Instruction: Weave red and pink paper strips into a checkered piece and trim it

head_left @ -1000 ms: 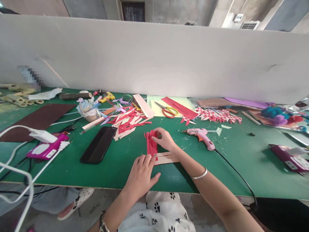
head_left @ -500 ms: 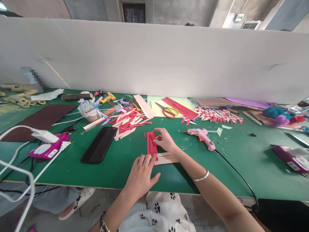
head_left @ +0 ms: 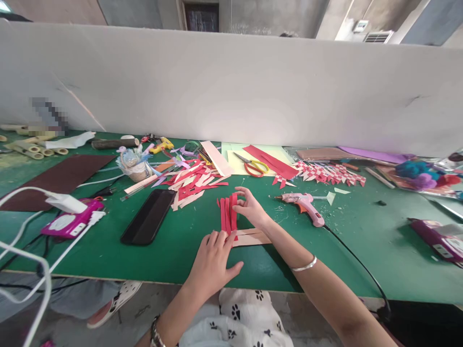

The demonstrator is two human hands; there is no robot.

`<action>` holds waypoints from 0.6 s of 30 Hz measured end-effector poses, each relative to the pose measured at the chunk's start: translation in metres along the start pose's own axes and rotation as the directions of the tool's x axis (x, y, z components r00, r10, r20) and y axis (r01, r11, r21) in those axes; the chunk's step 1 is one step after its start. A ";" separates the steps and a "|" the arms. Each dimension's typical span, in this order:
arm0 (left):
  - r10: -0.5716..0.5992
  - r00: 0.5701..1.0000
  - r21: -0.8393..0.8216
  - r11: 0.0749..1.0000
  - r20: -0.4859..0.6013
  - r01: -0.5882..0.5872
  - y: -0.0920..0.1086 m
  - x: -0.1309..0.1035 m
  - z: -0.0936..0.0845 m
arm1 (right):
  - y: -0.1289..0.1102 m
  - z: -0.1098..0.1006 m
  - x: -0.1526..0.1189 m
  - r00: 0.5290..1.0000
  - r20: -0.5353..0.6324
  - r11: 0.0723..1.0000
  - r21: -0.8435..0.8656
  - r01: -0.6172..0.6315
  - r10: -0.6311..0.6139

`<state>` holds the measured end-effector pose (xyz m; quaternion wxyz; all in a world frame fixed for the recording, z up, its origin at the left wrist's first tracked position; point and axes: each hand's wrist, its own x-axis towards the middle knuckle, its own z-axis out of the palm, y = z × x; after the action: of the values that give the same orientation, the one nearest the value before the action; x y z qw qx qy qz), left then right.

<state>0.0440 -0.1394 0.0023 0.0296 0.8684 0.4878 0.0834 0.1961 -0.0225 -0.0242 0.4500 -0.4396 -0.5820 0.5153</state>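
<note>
Several red paper strips (head_left: 225, 215) stand side by side on the green table, running away from me. Pale pink strips (head_left: 250, 238) lie crosswise at their near end. My left hand (head_left: 213, 258) rests flat on that near end, thumb apart, hiding where the strips meet. Between its thumb and fingers, my right hand (head_left: 249, 207) pinches the rightmost red strip (head_left: 234, 201) near its far end. That strip is slightly raised, and my right forearm passes over the right part of the pale strips.
Left of the strips lies a black phone (head_left: 148, 217); a pink glue gun (head_left: 304, 205) with its cord is to the right. Behind are a heap of cut strips (head_left: 195, 180), scissors (head_left: 253, 166) and woven red-and-white pieces (head_left: 329, 172). A purple power strip (head_left: 74, 219) sits at left.
My right hand has shifted very slightly, and the rightmost red strip now stands a little apart from the others and lifted. My left hand stays pressed on the near end.
</note>
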 end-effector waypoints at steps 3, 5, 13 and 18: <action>0.002 1.000 0.005 1.000 0.002 -0.002 0.000 0.000 -0.001 | 0.006 -0.002 0.004 1.000 -0.008 0.999 -0.046 0.004 -0.005; 0.005 1.000 0.007 1.000 0.002 -0.005 0.000 0.001 -0.001 | 0.009 -0.003 0.006 1.000 -0.020 0.995 -0.101 0.012 -0.014; 0.036 0.999 0.034 0.999 0.032 -0.037 0.001 -0.001 -0.002 | 0.008 0.000 0.008 0.994 0.003 0.928 -0.358 0.100 -0.106; 0.112 0.994 0.046 0.993 0.012 -0.113 -0.004 -0.010 0.006 | 0.007 0.001 0.006 0.983 0.046 0.839 -0.516 0.174 -0.175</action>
<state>0.0366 -0.1459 -0.0055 0.0070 0.8954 0.4398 0.0694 0.1945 -0.0159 -0.0303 0.3610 -0.4903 -0.7360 0.2959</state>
